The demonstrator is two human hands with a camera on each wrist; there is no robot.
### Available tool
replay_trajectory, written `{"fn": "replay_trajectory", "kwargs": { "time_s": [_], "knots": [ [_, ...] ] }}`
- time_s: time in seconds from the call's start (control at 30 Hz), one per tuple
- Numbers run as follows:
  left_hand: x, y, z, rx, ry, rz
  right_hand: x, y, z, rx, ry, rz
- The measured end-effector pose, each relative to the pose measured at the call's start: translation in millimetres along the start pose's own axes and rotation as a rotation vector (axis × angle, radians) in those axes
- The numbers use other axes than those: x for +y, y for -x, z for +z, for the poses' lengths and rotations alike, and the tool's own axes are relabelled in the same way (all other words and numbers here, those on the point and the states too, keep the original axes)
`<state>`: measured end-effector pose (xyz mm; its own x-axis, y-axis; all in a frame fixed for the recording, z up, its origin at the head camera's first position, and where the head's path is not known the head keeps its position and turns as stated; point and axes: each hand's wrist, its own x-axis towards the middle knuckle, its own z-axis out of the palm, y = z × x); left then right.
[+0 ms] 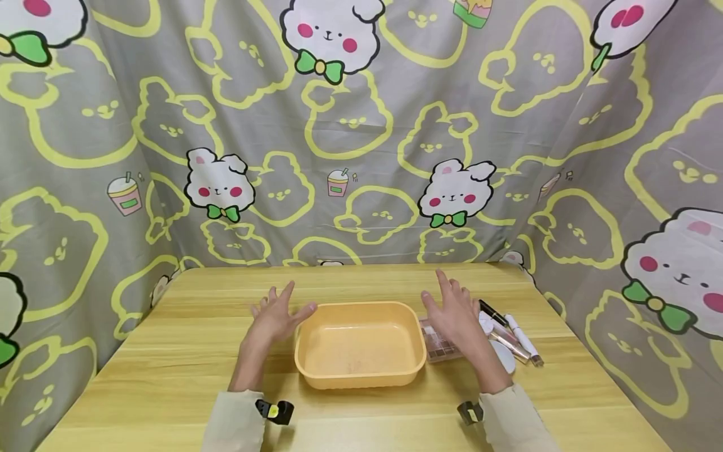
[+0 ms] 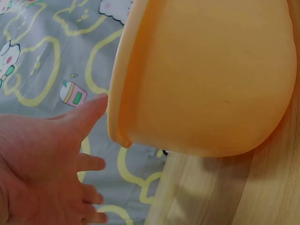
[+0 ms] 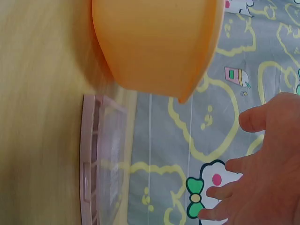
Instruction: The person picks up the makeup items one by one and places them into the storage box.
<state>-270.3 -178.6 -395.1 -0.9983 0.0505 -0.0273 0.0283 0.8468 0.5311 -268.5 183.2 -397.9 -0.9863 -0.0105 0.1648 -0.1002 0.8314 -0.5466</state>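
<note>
A yellow-orange plastic basin stands upright on the wooden table with nothing inside it. My left hand is at its left end, fingers spread, the thumb at or very near the rim; in the left wrist view, the left hand shows its thumb tip by the basin's rim. My right hand hovers right of the basin with fingers spread, above an eyeshadow palette. The right wrist view shows the right hand apart from the basin, holding nothing.
Right of the palette lie a black pen-like tube, a white tube with a dark end, a clear-and-pink tube and a round white item. A patterned curtain hangs behind the table and along both sides.
</note>
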Motion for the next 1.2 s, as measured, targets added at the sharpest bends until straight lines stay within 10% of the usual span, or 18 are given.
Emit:
{"fn": "replay_trajectory", "kwargs": {
  "time_s": [0.6,1.2],
  "knots": [
    [4.0,3.4,-1.7,-0.247,0.199,0.091,-17.7,5.7,14.6,-0.147,-0.186,0.013],
    [0.9,1.3,5.2,-0.307,0.385,0.031,-15.2,9.7,13.6,-0.306,-0.24,-0.016]
  ]
}}
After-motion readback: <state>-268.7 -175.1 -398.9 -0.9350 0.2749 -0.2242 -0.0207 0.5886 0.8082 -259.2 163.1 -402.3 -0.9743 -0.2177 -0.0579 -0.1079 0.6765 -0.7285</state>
